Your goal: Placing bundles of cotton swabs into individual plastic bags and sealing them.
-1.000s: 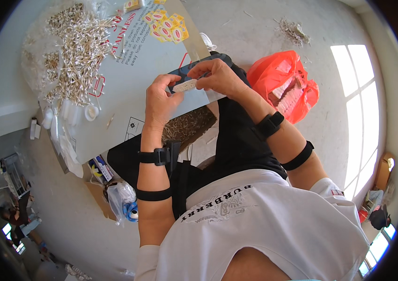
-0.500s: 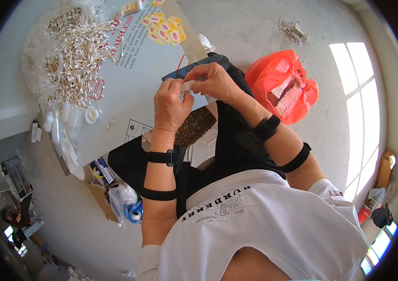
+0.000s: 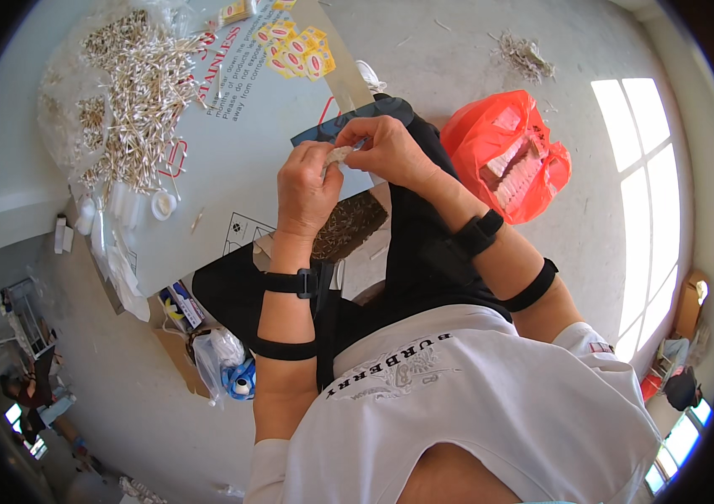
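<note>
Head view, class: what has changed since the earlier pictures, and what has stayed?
The left hand has moved rightward, closer to the right hand, and now covers more of the pale bundle. The swab pile and red bag stayed put.

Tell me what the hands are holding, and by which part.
A small whitish bundle: the left hand pinches its left end; the right hand has its fingertips at the right end.

The bundle, small and off-white, is held between the fingers of the left hand and the right hand, its length slanting up rightward, near the surface's edge; fingers hide parts of it.
</note>
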Tool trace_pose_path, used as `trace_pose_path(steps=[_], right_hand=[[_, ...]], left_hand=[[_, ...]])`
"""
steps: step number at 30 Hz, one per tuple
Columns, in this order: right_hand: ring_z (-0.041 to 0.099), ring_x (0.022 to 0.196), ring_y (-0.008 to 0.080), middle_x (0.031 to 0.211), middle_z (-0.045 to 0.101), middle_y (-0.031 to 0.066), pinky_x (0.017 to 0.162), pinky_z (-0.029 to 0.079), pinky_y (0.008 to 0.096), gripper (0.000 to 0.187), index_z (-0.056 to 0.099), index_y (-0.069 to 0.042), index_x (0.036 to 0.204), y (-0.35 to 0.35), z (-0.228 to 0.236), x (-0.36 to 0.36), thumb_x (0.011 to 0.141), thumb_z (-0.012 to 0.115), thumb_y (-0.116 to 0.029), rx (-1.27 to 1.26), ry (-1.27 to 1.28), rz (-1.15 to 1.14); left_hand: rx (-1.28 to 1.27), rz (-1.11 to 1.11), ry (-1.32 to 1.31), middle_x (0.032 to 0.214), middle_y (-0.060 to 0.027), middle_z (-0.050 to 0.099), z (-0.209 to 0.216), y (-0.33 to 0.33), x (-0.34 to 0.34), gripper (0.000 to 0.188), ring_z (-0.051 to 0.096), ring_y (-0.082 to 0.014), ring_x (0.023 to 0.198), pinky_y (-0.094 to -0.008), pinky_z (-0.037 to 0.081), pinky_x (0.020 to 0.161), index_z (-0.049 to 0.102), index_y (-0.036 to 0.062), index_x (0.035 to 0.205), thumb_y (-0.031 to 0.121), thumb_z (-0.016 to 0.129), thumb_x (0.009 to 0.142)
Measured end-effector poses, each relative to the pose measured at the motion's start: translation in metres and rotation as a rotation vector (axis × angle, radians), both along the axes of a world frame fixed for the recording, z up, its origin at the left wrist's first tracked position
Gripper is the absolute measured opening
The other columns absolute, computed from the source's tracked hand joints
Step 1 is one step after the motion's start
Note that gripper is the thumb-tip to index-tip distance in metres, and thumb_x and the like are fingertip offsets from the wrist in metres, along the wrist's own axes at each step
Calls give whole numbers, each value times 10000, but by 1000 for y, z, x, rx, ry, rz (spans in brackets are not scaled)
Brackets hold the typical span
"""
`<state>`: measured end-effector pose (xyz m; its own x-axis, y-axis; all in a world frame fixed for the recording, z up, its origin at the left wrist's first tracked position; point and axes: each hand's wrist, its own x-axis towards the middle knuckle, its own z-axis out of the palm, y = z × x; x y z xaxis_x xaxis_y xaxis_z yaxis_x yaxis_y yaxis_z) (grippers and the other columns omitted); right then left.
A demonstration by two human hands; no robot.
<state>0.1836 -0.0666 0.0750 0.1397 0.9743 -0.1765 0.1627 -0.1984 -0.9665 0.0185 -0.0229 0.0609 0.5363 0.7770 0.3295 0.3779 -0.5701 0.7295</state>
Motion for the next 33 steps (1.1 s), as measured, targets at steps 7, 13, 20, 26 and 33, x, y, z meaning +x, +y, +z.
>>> trace_pose_path(steps=[7,13,20,26,33], right_hand=[[619,669,189,795,624,76,622,496,311,180,689,-45,899,-5,2,-2,726,722,-86,308,-448,119],[632,715,278,806,616,99,637,516,366,153,649,-45,876,-6,-6,2,731,696,-63,455,-544,188],[623,807,315,835,603,98,692,521,398,190,616,-40,894,-6,-5,7,726,701,-65,570,-662,263],[616,813,312,798,572,97,703,514,411,185,611,-54,861,-7,-7,10,704,703,-85,616,-678,251],[619,818,316,827,588,103,712,519,413,197,620,-47,889,-6,-10,10,708,698,-55,592,-583,262]], left_hand=[[-43,-54,10,869,-155,656,10,2,-4,202,641,-371,777,-423,530,669,643,-7,931,-28,670,731],[-57,-52,14,833,-144,650,7,2,-6,174,637,-355,730,-417,523,636,642,-2,890,-36,680,723],[15,-92,17,826,-118,655,7,5,-10,183,643,-310,719,-375,525,634,641,6,880,-43,704,715],[53,-113,66,829,-107,652,14,9,-14,195,637,-336,747,-412,523,654,641,18,870,-23,720,696],[-6,-67,58,874,-109,659,7,7,-17,264,650,-324,780,-381,530,673,649,21,931,-10,749,690]])
